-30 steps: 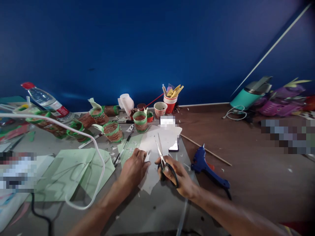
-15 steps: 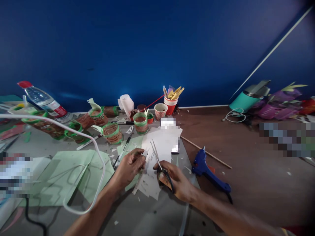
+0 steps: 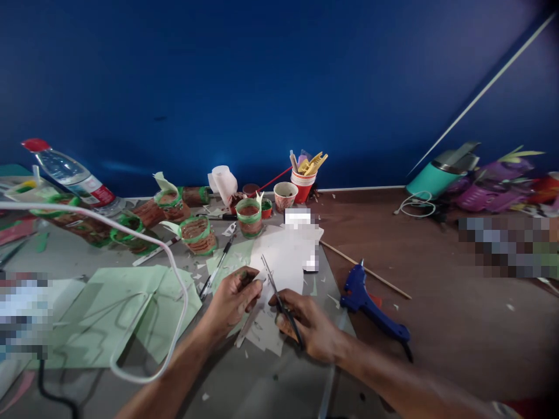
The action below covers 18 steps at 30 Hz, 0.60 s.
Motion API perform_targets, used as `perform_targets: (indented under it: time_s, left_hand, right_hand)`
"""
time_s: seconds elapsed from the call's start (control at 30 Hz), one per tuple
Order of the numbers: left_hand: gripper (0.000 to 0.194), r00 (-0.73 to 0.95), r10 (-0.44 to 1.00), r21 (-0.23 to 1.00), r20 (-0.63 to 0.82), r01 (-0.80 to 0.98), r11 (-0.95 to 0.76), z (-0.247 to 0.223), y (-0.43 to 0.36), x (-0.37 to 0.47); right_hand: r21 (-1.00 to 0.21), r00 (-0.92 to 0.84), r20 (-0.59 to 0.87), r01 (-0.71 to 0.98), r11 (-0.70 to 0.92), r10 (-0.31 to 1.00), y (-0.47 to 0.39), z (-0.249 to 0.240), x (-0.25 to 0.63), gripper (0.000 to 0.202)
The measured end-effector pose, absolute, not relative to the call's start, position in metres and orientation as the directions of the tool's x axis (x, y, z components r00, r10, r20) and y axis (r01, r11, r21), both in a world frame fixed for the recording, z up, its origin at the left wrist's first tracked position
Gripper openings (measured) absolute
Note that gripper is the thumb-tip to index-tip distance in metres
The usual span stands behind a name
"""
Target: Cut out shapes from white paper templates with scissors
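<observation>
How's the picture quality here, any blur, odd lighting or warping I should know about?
Head view: dim and blue-tinted; a pale glare patch on the blue wall behind the cups. Wide-angle warping tilts the water bottle at the left edge. Blocky pixelated patches sit at left, centre and right. The left hand, right hand and scissors look soft.

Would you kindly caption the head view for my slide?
Right hand holds scissors beside a paper scrap pinched in the left hand, over white paper.
</observation>
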<state>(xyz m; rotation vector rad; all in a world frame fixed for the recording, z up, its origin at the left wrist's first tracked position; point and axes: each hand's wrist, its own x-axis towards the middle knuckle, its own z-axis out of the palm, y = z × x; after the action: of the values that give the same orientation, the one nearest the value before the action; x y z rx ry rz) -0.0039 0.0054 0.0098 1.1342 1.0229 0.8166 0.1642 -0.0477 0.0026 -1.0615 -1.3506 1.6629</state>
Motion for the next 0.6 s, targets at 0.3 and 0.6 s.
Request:
perform_targets:
  time_s: [0.3,0.6]
  left_hand:
    - [0.025,0.373,0.899,0.971,-0.232,0.035,0.236,0.0113,-0.0008,0.0037]
    - [0.029,0.378,0.889,0.964,-0.258,0.036,0.264,0.0167,-0.0036,0.0070]
  right_hand:
    - [-0.992,-0.380,-0.106,-0.020,-0.123,0.919,-0.0489,0.0024,0.1630,0.036]
    - [-0.990,-0.375,-0.102,-0.050,-0.130,0.921,-0.0495,0.0033,0.1601,0.036]
